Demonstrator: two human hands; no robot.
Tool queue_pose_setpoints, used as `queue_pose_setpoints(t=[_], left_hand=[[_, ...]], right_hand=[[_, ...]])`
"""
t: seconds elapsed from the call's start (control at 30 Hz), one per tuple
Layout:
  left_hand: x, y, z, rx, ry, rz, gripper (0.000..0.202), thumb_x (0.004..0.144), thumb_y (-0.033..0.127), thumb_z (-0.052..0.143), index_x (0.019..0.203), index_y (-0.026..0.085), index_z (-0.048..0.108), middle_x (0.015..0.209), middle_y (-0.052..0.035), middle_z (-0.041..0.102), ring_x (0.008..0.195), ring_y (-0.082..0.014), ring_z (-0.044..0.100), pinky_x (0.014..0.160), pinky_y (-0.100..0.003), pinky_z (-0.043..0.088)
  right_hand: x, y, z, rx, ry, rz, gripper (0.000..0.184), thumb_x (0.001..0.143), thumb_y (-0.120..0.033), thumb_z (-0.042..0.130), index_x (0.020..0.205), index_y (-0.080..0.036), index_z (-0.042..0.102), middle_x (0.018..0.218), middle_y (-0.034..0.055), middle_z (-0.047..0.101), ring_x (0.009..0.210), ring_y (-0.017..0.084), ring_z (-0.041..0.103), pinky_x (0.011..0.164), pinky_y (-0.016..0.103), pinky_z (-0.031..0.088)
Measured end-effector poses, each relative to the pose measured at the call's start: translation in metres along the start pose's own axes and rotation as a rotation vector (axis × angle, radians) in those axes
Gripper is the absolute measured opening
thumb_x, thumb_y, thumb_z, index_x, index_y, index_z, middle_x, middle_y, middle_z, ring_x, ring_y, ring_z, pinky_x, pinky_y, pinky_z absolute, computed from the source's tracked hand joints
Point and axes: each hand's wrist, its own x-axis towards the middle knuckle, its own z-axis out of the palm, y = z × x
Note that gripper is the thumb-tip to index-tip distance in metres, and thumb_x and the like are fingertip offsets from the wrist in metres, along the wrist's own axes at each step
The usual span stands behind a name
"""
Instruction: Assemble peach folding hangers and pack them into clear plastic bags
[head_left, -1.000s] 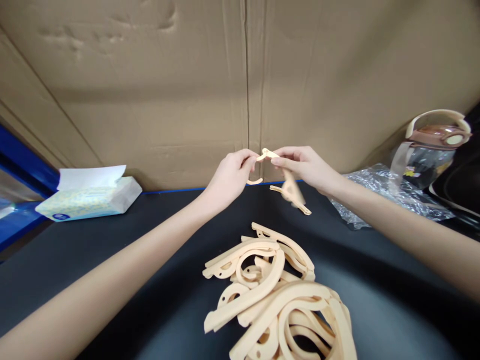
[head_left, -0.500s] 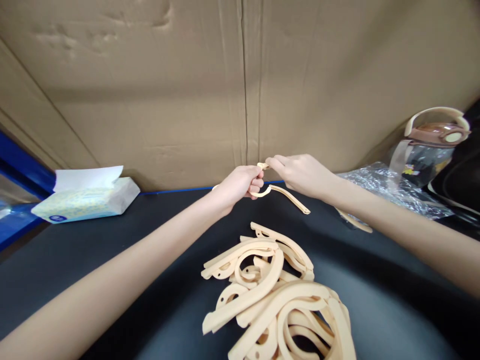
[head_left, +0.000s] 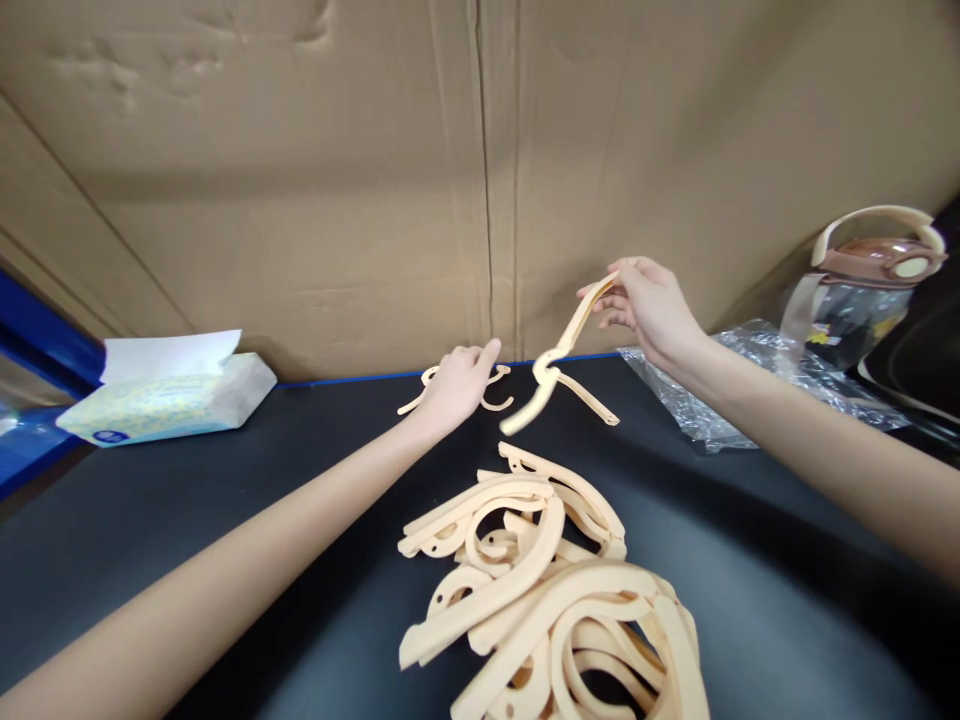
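In my right hand (head_left: 637, 305) is a beige plastic hanger (head_left: 576, 332) with jointed arms, pinched by the end of one arm. It hangs tilted above the table, its other arm reaching down and left. A separate beige arm piece (head_left: 589, 398) lies on the table just behind it. My left hand (head_left: 454, 385) is low over several small beige hooks (head_left: 497, 403), with its thumb apart from the fingers. The fingertips are partly hidden, and I see nothing held there. Nearer me is a pile of folded beige hangers (head_left: 517, 590).
A tissue pack (head_left: 172, 400) lies on the black table (head_left: 300, 480) at the left. Crumpled clear plastic (head_left: 697, 385) and a drink bottle (head_left: 855, 300) with a handle are at the right. Cardboard (head_left: 337, 200) stands upright behind the table.
My hands were close together on a small beige piece and have separated. The right has moved right and up with the hanger; the left has dropped toward the hooks.
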Motion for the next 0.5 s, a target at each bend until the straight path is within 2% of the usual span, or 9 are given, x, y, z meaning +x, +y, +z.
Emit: queue_pose_setpoints(t=[0.1,0.2,0.33,0.4,0.5], left_hand=[[-0.009,0.014,-0.004,-0.07,-0.17,-0.047,0.036,0.103,0.039,0.068,0.131,0.018,0.065,0.132,-0.0107,0.067,0.111,-0.0261,0.07,0.094,-0.047,0.061],[-0.019,0.026,-0.009,-0.123,-0.272,-0.084,0.035,0.103,0.039,0.068,0.13,0.017,0.065,0.13,-0.0106,0.068,0.109,-0.0252,0.07,0.092,-0.046,0.062],[-0.031,0.028,-0.01,-0.155,-0.236,-0.085,0.036,0.103,0.038,0.068,0.133,0.018,0.064,0.133,-0.011,0.066,0.112,-0.0263,0.069,0.094,-0.048,0.061],[-0.033,0.024,-0.005,-0.166,-0.203,-0.081,0.037,0.103,0.038,0.069,0.134,0.018,0.063,0.134,-0.0113,0.066,0.112,-0.0267,0.069,0.094,-0.048,0.061],[-0.033,0.019,0.004,-0.19,-0.171,-0.062,0.038,0.103,0.038,0.069,0.134,0.018,0.063,0.134,-0.0114,0.066,0.113,-0.0269,0.069,0.095,-0.048,0.061]], right_hand=[[-0.016,0.001,-0.003,-0.011,0.007,-0.063,0.008,0.098,-0.028,0.04,0.093,-0.029,0.034,0.099,0.0072,0.076,0.082,0.017,0.074,0.074,0.035,0.062],[-0.031,-0.003,-0.004,-0.113,-0.065,-0.143,0.009,0.093,-0.03,0.051,0.092,-0.027,0.042,0.1,0.008,0.075,0.083,0.019,0.075,0.076,0.037,0.063],[-0.047,-0.02,-0.006,-0.365,-0.207,-0.284,0.013,0.091,-0.034,0.063,0.097,-0.022,0.061,0.096,0.0078,0.075,0.086,0.023,0.073,0.075,0.037,0.056],[-0.054,-0.029,-0.003,-0.515,-0.3,-0.352,0.015,0.094,-0.035,0.063,0.096,-0.021,0.068,0.098,0.0096,0.076,0.09,0.026,0.072,0.073,0.035,0.048],[-0.064,-0.039,0.01,-0.683,-0.448,-0.404,0.02,0.1,-0.032,0.057,0.091,-0.02,0.07,0.091,0.0111,0.077,0.081,0.026,0.07,0.065,0.033,0.038]])
